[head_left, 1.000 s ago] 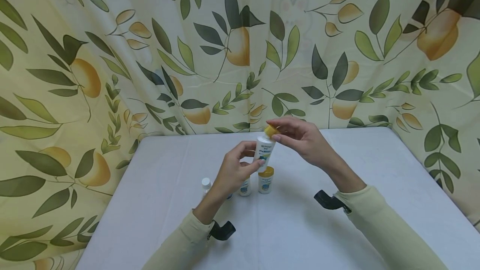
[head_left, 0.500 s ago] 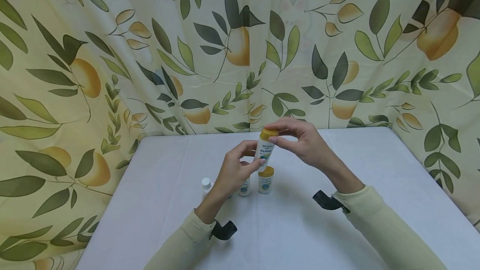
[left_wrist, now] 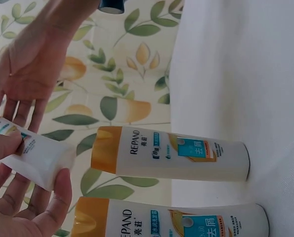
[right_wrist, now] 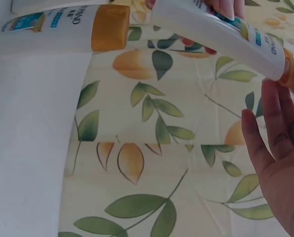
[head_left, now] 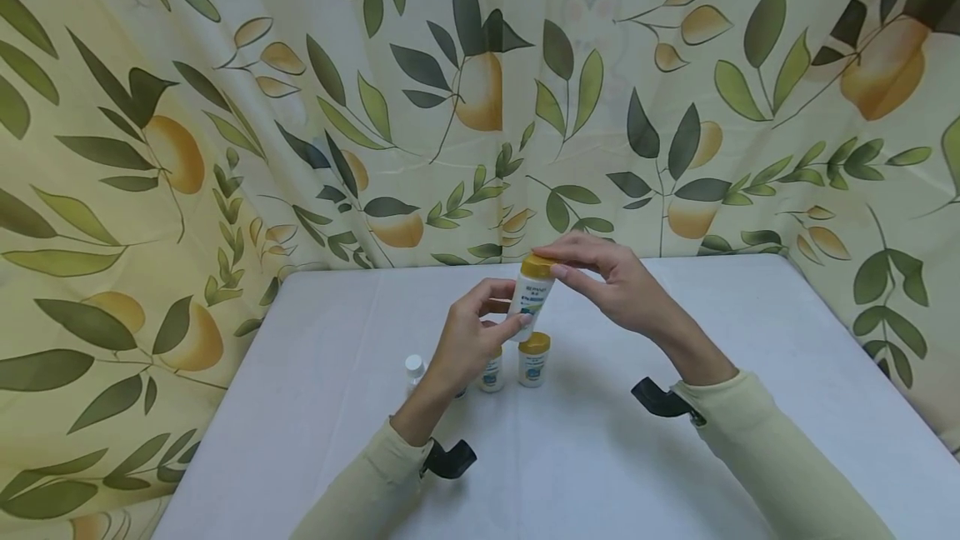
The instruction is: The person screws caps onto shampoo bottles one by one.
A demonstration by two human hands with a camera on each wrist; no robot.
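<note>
A white shampoo bottle (head_left: 531, 297) with a gold cap (head_left: 537, 266) is held tilted above the table. My left hand (head_left: 474, 338) grips its body, thumb across the label. At the top, my right hand (head_left: 628, 288) pinches the gold cap, which sits on the bottle. The right wrist view shows the other fingers of that hand extended beside the bottle (right_wrist: 226, 37). Below stand two similar gold-capped bottles (head_left: 533, 362) (head_left: 491, 372), upright on the table; the left wrist view shows their labels close up.
A bottle with a white cap (head_left: 415, 367) stands to the left, partly behind my left forearm. Another item near it is mostly hidden. A white cloth covers the table (head_left: 600, 440), and a leaf-and-fruit patterned curtain (head_left: 480, 90) hangs behind it.
One second ago the gold cap was tilted above the bottle's neck in my right hand. It has come down onto the bottle. My left hand has barely moved.
</note>
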